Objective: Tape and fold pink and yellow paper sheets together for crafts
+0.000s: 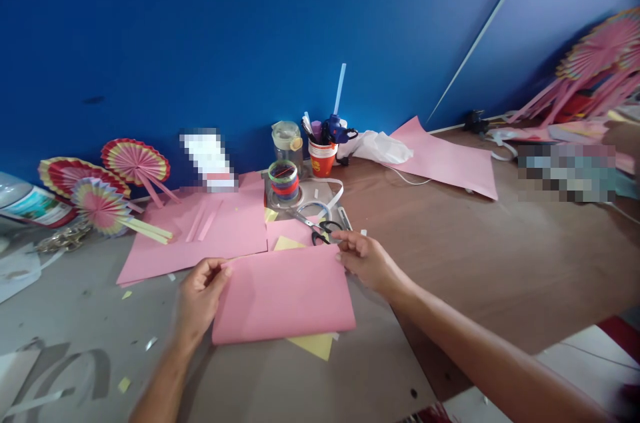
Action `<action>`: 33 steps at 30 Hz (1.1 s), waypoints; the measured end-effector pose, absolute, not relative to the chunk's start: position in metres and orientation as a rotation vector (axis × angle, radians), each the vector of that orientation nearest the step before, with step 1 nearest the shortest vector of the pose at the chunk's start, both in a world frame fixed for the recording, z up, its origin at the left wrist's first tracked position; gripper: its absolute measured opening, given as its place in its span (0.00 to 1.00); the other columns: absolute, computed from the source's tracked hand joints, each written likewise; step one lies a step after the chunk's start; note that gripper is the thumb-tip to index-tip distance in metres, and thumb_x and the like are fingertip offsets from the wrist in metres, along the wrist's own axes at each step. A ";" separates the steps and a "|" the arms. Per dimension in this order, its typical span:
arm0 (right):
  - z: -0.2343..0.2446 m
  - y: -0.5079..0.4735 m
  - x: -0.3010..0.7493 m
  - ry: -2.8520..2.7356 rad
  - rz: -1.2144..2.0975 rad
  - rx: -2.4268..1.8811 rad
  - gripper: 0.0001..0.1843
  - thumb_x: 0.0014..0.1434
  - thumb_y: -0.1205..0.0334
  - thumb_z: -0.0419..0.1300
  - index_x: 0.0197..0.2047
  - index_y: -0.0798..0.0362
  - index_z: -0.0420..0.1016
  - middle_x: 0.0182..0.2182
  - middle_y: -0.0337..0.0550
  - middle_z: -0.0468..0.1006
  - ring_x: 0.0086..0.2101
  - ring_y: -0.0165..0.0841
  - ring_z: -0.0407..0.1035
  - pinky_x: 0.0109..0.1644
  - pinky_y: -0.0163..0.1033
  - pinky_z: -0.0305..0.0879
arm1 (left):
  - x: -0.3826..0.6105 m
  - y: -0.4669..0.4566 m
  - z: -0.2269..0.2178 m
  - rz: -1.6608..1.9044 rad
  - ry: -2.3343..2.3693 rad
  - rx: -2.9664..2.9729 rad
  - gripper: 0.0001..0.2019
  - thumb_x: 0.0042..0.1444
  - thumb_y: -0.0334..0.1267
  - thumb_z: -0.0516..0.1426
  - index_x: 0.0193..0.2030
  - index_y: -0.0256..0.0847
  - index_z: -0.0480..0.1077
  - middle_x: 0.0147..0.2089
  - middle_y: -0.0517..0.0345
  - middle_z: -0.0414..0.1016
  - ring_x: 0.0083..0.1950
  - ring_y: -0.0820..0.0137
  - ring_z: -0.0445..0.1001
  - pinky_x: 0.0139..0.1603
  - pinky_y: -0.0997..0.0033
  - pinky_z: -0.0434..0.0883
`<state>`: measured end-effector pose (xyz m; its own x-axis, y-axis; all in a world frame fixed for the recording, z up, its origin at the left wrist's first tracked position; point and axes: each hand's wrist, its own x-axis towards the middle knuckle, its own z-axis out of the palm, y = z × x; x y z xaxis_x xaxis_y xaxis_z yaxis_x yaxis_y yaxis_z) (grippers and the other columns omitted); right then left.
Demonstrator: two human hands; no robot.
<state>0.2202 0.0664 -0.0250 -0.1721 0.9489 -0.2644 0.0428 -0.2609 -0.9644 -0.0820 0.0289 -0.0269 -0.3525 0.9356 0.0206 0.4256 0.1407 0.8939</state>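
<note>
A sheet of pink paper (285, 293), folded over with a curved lower edge, lies in front of me on the table. My left hand (200, 290) pinches its upper left corner between thumb and fingers. At the upper right corner, my right hand (364, 256) grips the paper with curled fingers. Just beyond those fingertips lie scissors (320, 226) with black handles. Yellow paper (313, 345) sticks out from beneath the folded sheet. Behind it rests a larger pink sheet (235, 210) with narrow pink strips (204, 220) on top.
Paper rosettes (135, 163) and a plastic bottle (35, 200) stand at the left. Rolls of tape (283, 180), a jar (289, 138) and a red cup (323, 158) holding tools line the blue wall. Another pink sheet (450, 160) lies to the right, near a person's hand (623, 136).
</note>
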 end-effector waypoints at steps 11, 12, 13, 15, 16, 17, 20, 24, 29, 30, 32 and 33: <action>-0.010 0.077 0.216 -1.154 1.662 -1.302 0.08 0.40 0.61 0.62 0.24 0.54 0.67 0.15 0.28 0.60 0.17 0.21 0.49 0.22 0.31 0.43 | -0.090 0.032 -0.025 1.251 1.816 1.245 0.18 0.42 0.53 0.62 0.30 0.40 0.69 0.26 0.62 0.70 0.29 0.71 0.67 0.31 0.75 0.65; -0.009 0.077 0.214 -1.152 1.661 -1.292 0.09 0.40 0.60 0.62 0.24 0.53 0.67 0.15 0.27 0.59 0.17 0.21 0.48 0.22 0.31 0.42 | -0.093 0.032 -0.026 1.256 1.814 1.246 0.18 0.43 0.52 0.62 0.31 0.40 0.69 0.26 0.62 0.70 0.29 0.71 0.67 0.31 0.75 0.65; -0.008 0.078 0.212 -1.151 1.659 -1.280 0.10 0.41 0.59 0.63 0.24 0.53 0.66 0.15 0.27 0.58 0.17 0.21 0.48 0.22 0.31 0.42 | -0.095 0.032 -0.027 1.261 1.812 1.246 0.17 0.43 0.52 0.62 0.31 0.40 0.69 0.26 0.62 0.71 0.29 0.71 0.67 0.31 0.75 0.65; -0.006 0.078 0.206 -1.146 1.652 -1.256 0.12 0.41 0.57 0.63 0.23 0.53 0.65 0.15 0.27 0.57 0.18 0.21 0.47 0.23 0.31 0.41 | -0.099 0.033 -0.028 1.280 1.809 1.244 0.17 0.43 0.51 0.62 0.31 0.39 0.70 0.26 0.62 0.71 0.29 0.71 0.67 0.31 0.75 0.65; -0.005 0.078 0.204 -1.143 1.648 -1.246 0.13 0.42 0.56 0.63 0.22 0.53 0.64 0.15 0.28 0.57 0.18 0.21 0.48 0.23 0.32 0.41 | -0.101 0.033 -0.029 1.293 1.807 1.240 0.17 0.43 0.51 0.62 0.32 0.39 0.70 0.27 0.62 0.71 0.29 0.72 0.67 0.32 0.75 0.65; -0.005 0.078 0.201 -1.139 1.644 -1.238 0.14 0.43 0.55 0.63 0.21 0.53 0.64 0.14 0.28 0.58 0.18 0.21 0.48 0.23 0.32 0.41 | -0.101 0.034 -0.029 1.306 1.805 1.236 0.17 0.43 0.51 0.62 0.32 0.39 0.70 0.27 0.62 0.71 0.29 0.72 0.67 0.32 0.75 0.65; -0.004 0.078 0.194 -1.116 1.623 -1.216 0.16 0.44 0.53 0.63 0.20 0.53 0.63 0.14 0.29 0.58 0.18 0.22 0.48 0.24 0.33 0.41 | -0.102 0.034 -0.028 1.348 1.797 1.218 0.16 0.43 0.50 0.62 0.31 0.39 0.70 0.27 0.63 0.71 0.29 0.73 0.66 0.31 0.76 0.65; -0.009 0.077 0.189 -1.055 1.588 -1.193 0.12 0.42 0.57 0.63 0.21 0.53 0.64 0.14 0.28 0.58 0.19 0.22 0.48 0.24 0.32 0.42 | -0.100 0.034 -0.027 1.381 1.785 1.201 0.16 0.43 0.49 0.62 0.31 0.39 0.70 0.27 0.64 0.70 0.29 0.73 0.66 0.32 0.76 0.65; -0.017 0.076 0.187 -0.971 1.599 -1.178 0.08 0.40 0.62 0.62 0.22 0.53 0.66 0.14 0.28 0.58 0.18 0.22 0.48 0.23 0.32 0.41 | -0.102 0.034 -0.030 1.361 1.786 1.191 0.15 0.44 0.48 0.63 0.31 0.39 0.70 0.26 0.65 0.70 0.28 0.75 0.66 0.31 0.77 0.64; -0.018 0.076 0.187 -0.956 1.605 -1.172 0.08 0.40 0.61 0.62 0.22 0.53 0.66 0.14 0.28 0.58 0.18 0.22 0.48 0.23 0.32 0.41 | -0.103 0.034 -0.030 1.352 1.786 1.191 0.15 0.44 0.48 0.63 0.31 0.39 0.70 0.26 0.65 0.70 0.27 0.75 0.65 0.31 0.77 0.63; -0.019 0.076 0.187 -0.929 1.617 -1.158 0.09 0.40 0.61 0.63 0.22 0.53 0.66 0.14 0.27 0.58 0.17 0.21 0.48 0.22 0.31 0.40 | -0.104 0.034 -0.032 1.336 1.783 1.190 0.16 0.44 0.49 0.63 0.31 0.39 0.70 0.25 0.65 0.69 0.27 0.75 0.64 0.30 0.77 0.63; -0.020 0.076 0.188 -0.919 1.623 -1.151 0.09 0.39 0.60 0.63 0.23 0.53 0.66 0.14 0.27 0.58 0.17 0.21 0.48 0.22 0.31 0.41 | -0.105 0.034 -0.033 1.332 1.782 1.189 0.16 0.44 0.49 0.63 0.32 0.39 0.70 0.25 0.65 0.68 0.27 0.75 0.64 0.30 0.77 0.62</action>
<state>0.1877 0.0764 -0.0200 -0.1451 0.9507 -0.2740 -0.2540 -0.3034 -0.9184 -0.1046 0.0343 -0.0331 -0.4111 0.9106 0.0417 0.2980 0.0910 0.9502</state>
